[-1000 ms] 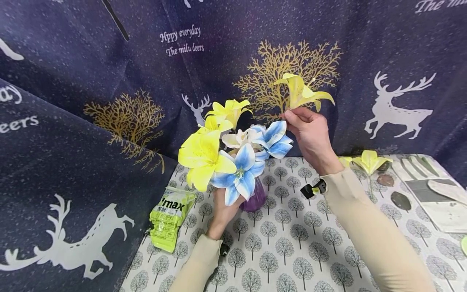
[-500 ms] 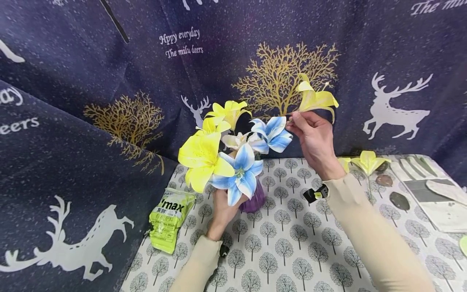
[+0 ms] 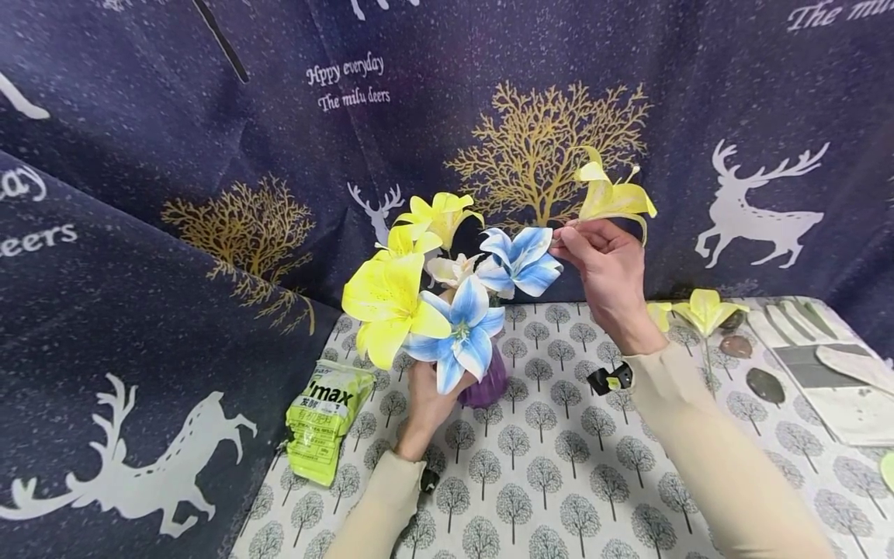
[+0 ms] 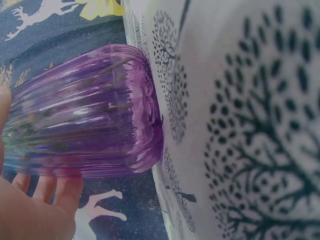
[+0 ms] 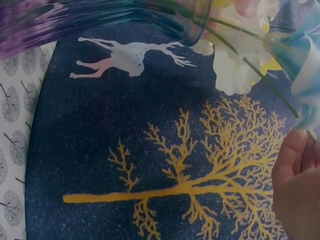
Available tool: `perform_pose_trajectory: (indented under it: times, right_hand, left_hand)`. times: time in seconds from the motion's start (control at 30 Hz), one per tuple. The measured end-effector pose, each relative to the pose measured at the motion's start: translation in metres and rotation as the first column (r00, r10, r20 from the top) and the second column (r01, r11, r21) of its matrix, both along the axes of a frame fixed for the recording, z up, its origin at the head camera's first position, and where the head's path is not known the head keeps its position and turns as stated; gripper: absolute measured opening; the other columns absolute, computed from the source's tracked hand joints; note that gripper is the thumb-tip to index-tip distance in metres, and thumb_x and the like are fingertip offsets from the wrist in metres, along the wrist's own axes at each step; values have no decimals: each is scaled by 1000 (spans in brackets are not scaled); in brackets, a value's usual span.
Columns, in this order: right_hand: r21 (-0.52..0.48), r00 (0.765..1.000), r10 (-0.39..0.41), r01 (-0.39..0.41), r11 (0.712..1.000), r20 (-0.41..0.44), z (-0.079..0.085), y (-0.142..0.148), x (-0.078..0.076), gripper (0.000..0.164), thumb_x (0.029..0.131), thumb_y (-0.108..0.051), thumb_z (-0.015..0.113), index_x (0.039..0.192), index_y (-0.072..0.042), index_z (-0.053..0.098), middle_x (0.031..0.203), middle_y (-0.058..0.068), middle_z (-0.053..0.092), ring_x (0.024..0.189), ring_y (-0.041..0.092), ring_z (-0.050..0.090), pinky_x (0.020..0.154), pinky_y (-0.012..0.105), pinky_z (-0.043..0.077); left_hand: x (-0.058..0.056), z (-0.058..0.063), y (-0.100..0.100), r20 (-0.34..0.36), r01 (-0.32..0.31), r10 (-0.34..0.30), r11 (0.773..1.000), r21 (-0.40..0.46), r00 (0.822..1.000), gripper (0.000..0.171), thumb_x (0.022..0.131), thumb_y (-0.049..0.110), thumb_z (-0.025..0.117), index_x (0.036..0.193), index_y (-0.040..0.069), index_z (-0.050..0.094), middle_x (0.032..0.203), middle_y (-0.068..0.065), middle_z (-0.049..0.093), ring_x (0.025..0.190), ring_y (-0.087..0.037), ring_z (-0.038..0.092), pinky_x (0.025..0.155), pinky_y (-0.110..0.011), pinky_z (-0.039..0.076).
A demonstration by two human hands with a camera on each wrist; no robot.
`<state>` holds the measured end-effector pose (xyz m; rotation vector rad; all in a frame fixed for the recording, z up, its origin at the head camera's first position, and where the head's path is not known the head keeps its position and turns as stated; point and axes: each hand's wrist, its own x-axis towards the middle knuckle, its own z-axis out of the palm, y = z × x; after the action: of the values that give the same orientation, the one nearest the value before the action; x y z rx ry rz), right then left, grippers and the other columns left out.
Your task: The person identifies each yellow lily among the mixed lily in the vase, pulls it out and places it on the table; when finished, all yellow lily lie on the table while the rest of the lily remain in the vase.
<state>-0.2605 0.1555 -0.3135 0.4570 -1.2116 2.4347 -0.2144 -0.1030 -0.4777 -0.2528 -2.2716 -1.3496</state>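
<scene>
My left hand grips the purple ribbed glass vase, which stands on the tablecloth. Fingers and thumb lie on opposite sides of the vase in the left wrist view. From its mouth rise yellow lilies, pale blossoms and two blue-and-white lilies. Up at the right, my right hand pinches a yellow lily just below its bloom, its petals leaning right. The fingertips are close beside the right-hand blue lily. In the right wrist view, green stems run from the vase mouth.
A green-and-white bag stands left of the vase. At the right lie another yellow lily, several stones and a pair of grey-and-white gloves. A dark blue deer-print cloth hangs behind.
My right hand has moved right and slightly down with the yellow lily, whose bloom now tips further right. The nearby blue lily has shifted slightly. My left hand has stayed on the vase.
</scene>
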Motion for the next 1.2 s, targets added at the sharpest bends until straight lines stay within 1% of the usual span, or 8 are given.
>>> perform_pose_trajectory:
  times: [0.1,0.2,0.33,0.53,0.73,0.8,0.9,1.2]
  right_hand:
    - [-15,1000,4,-5,1000,-20,0,2,3,9,86,11,70,92,3,70,85,10,78,75,19,76,72,28,65]
    - [-55,999,-25,23,998,-33,1,2,5,9,85,10,71,91,4,69,83,10,78,72,19,75,70,27,64]
    - [-124,998,-57,52,991,-31,3,3,7,8,84,11,72,89,6,68,80,12,77,69,19,74,67,26,64]
    - [-197,997,-57,46,979,-48,8,4,11,10,83,15,71,88,9,66,79,14,75,66,21,72,65,26,63]
    - [-102,993,-107,101,990,-51,9,-7,11,11,84,15,71,86,4,69,76,9,76,65,16,71,67,24,63]
    - [-85,991,-127,123,989,-41,6,-12,10,12,83,14,71,85,3,70,76,8,76,65,16,71,68,25,63]
    - [-107,988,-151,148,983,-23,3,-15,11,11,83,13,73,85,3,69,74,8,75,65,17,71,69,25,62]
    - [-252,990,-137,139,958,23,3,-9,22,13,83,13,72,85,2,67,73,9,73,66,19,70,63,23,60]
  left_hand:
    - [0,0,0,1,5,-5,1000,8,1000,71,65,25,95,126,6,64,113,-14,76,102,-31,73,91,-46,61]
    - [1,1,1,-1,3,-3,1000,6,1000,71,64,26,95,125,6,65,112,-14,76,101,-32,74,90,-47,61]
    - [1,1,2,-16,-4,3,1000,-11,1000,72,63,28,96,123,4,65,110,-15,76,100,-33,73,89,-48,61]
    - [1,0,1,-48,-30,27,998,-56,998,77,59,29,97,122,2,64,109,-17,76,101,-34,73,90,-48,60]
    - [-1,0,1,-28,-1,2,999,48,1000,69,61,31,97,119,6,69,108,-14,77,104,-31,74,95,-45,60]
    - [-1,1,1,-16,-6,7,998,61,1000,64,62,34,97,114,8,72,105,-12,78,101,-28,75,93,-44,61]
    - [-1,0,1,-6,-2,3,997,73,1000,62,62,35,97,112,8,73,103,-11,78,99,-27,75,92,-43,62]
    - [0,0,0,9,1,-1,996,91,1000,62,59,31,98,112,11,72,104,-9,78,102,-26,74,94,-43,60]
